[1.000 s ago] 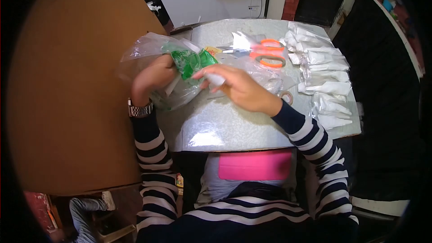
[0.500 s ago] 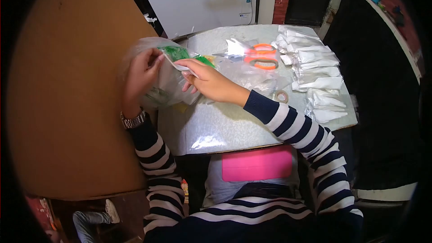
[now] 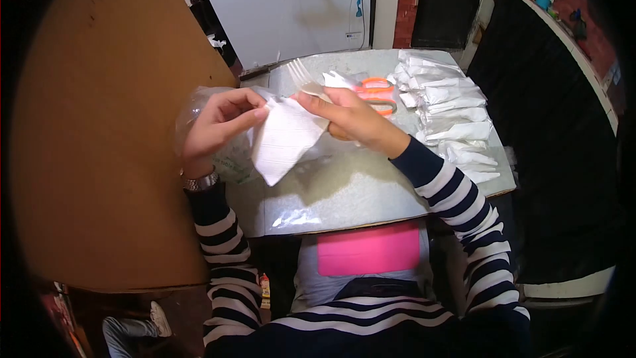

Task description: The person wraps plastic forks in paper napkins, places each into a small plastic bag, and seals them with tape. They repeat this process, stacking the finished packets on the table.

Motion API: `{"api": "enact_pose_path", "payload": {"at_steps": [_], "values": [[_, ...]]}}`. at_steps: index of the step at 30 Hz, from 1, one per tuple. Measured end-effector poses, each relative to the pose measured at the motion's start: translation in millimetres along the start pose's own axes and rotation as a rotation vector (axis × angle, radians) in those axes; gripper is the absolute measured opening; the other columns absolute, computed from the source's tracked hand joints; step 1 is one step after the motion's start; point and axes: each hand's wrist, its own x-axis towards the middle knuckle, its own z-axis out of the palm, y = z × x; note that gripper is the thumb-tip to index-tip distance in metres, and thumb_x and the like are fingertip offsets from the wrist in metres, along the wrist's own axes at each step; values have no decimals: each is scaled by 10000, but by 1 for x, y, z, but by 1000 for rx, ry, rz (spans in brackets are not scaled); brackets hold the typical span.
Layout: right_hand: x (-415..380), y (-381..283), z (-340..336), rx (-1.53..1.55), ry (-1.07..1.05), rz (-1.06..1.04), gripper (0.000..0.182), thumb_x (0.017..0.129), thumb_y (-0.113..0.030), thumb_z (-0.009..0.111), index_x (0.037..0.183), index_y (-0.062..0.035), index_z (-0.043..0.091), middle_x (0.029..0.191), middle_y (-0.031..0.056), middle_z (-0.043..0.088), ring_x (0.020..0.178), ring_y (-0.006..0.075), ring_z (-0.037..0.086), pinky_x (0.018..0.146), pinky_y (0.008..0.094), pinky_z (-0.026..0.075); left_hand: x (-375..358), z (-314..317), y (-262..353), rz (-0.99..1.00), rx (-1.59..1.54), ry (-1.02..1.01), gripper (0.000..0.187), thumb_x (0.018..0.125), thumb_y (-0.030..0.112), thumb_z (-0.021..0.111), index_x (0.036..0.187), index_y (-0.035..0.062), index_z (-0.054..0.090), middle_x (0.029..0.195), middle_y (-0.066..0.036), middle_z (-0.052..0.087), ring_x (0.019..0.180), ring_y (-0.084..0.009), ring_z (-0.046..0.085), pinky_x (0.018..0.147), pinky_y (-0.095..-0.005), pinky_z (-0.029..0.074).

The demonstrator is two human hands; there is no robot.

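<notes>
A white napkin [image 3: 286,139] hangs unfolded between my hands, one corner pointing down. My left hand [image 3: 228,119] pinches its upper left edge. My right hand [image 3: 354,116] holds a clear plastic fork [image 3: 303,76] with tines pointing up and away, and touches the napkin's right edge. Behind my left hand lies a clear plastic bag [image 3: 199,103] with green print. Scissors [image 3: 377,83] with orange handles rest just beyond my right hand. Several wrapped white packets [image 3: 457,113] lie in an overlapping row on the right of the table.
The light table [image 3: 358,202] has a wooden panel [image 3: 112,132] along its left side. A white chest freezer [image 3: 291,10] stands behind it. Something pink [image 3: 371,248] lies on my lap. Another person's leg [image 3: 129,328] shows at the lower left.
The napkin is now spread open between my hands, and the fork shows upright in my right hand. Both hands have shifted; the view has tilted slightly.
</notes>
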Motion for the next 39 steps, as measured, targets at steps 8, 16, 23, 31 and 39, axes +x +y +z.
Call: {"api": "enact_pose_path", "payload": {"at_steps": [8,16,23,31,39], "values": [[-12,-16,-59,-282,255,-119,344,814,-298,778,958,-9,662,785,6,635,694,55,576,587,210,452,52,45,-7,-9,40,127,184,928,176,651,972,-2,644,866,3,654,781,-45,578,698,-192,446],[-9,10,-83,-535,442,-260,284,837,-265,747,922,-5,672,732,1,616,680,43,554,568,218,450,83,67,-43,-72,-77,253,176,948,160,617,1076,43,589,817,52,604,717,-18,531,603,-181,408],[-9,32,-78,-520,512,-310,261,834,-232,741,910,6,666,665,31,597,645,81,534,581,268,430,69,91,-51,-60,-147,182,309,931,150,653,1190,13,552,932,6,604,822,-40,564,683,-196,461],[-12,35,-82,-424,507,-222,247,868,-248,716,876,-9,655,700,5,594,644,60,483,571,244,401,65,85,-46,-147,-195,23,588,782,224,821,1232,4,513,920,-5,603,818,-84,563,728,-223,470],[-14,26,-100,-364,619,-233,279,905,-273,687,819,-20,608,699,-58,512,642,26,426,579,211,375,-15,79,0,23,516,-49,440,651,-121,645,1053,55,607,937,-83,538,854,-238,526,790,-309,452]]}}
